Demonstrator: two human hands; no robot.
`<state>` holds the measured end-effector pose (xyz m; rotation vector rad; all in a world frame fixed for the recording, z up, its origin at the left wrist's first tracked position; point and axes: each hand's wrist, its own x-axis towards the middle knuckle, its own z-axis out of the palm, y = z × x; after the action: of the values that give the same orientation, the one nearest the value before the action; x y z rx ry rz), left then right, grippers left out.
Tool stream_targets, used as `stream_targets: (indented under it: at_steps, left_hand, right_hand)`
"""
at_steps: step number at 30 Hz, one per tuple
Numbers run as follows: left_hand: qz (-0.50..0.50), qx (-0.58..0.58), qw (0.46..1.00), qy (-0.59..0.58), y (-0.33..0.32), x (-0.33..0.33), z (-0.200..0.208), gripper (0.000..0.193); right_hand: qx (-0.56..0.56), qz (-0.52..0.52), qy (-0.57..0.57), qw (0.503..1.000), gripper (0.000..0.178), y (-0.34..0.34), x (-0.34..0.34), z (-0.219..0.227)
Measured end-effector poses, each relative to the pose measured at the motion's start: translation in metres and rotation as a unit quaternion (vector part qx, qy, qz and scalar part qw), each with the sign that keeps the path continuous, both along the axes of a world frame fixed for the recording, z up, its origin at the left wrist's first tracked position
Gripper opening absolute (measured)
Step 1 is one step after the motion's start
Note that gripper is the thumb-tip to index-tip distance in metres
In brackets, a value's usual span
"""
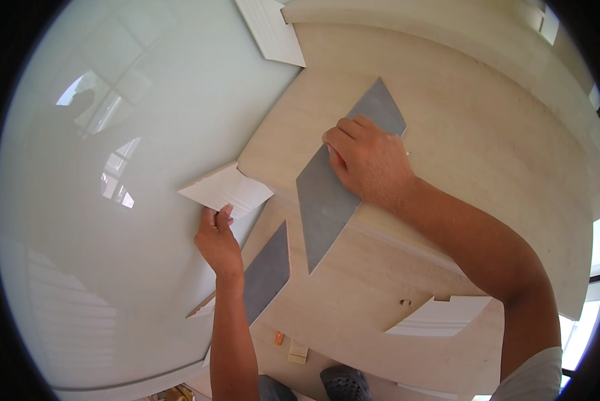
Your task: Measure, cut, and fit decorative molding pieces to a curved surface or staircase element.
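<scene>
My left hand (218, 247) pinches the lower edge of a white angled tile piece (223, 186) with raised grooves, between thumb and fingers. The piece lies where the glossy pale panel meets the beige stone step. My right hand (372, 160) is closed over a long grey parallelogram tile (333, 207) that slants across the step. A bit of orange-red shows inside that fist; the rest of what it holds is hidden. A smaller grey tile piece (270, 271) leans beside my left forearm, which partly covers it.
Another white grooved piece (273, 33) stands at the top by the panel (146, 227). One more cut white piece (440, 319) lies at the lower right. Below are an orange object (279, 338), a small yellowish box (298, 352) and a dark shoe (345, 384). Stone steps (480, 154) rise to the right.
</scene>
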<state>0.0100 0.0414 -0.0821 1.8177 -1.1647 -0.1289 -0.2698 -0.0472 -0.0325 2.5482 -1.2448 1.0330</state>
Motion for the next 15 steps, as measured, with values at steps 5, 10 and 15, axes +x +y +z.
stream_targets:
  at_steps: [5,10,15]
  left_hand:
    - [-0.002,0.018,1.0,-0.011,0.0002,0.004,-0.0009,0.016]
    - [-0.008,-0.006,1.0,-0.004,-0.0011,0.0002,-0.0031,0.014]
    - [-0.009,-0.017,1.0,-0.021,-0.0017,-0.001,-0.0036,0.014]
  right_hand:
    - [0.005,0.004,-0.002,1.0,0.01,-0.0002,0.0003,-0.0001]
    - [0.007,-0.001,0.01,1.0,0.011,-0.0006,-0.0005,-0.0001]
    - [0.007,-0.003,0.017,1.0,0.012,-0.0018,-0.0016,-0.0001]
